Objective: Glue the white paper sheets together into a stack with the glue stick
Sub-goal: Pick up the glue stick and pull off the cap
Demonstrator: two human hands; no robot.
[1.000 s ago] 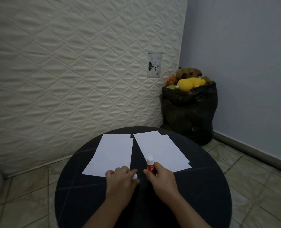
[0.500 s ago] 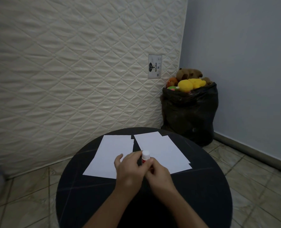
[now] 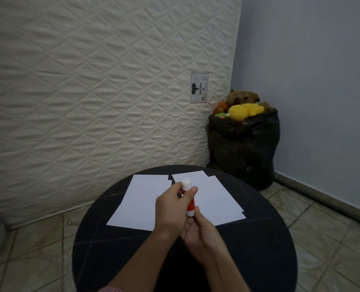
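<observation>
both hands meet above the near-centre of the round black surface [image 3: 259, 260]. left hand [image 3: 170, 211]: fingers curled round the upper part of the red glue stick [image 3: 190, 202], thumb near its white cap. right hand [image 3: 198, 230]: fingertips pinch the stick's lower end. stick held tilted, cap away from the person, above the gap between two groups of white paper sheets [image 3: 141, 199], lying side by side. behind: quilted mattress [image 3: 90, 91], black bag [image 3: 244, 148] of plush toys.

quilted cream mattress [image 3: 94, 85] against a blue-grey wall [image 3: 314, 70] — tiled floor [image 3: 326, 239], black bag of plush toys [image 3: 243, 144] in the corner.
</observation>
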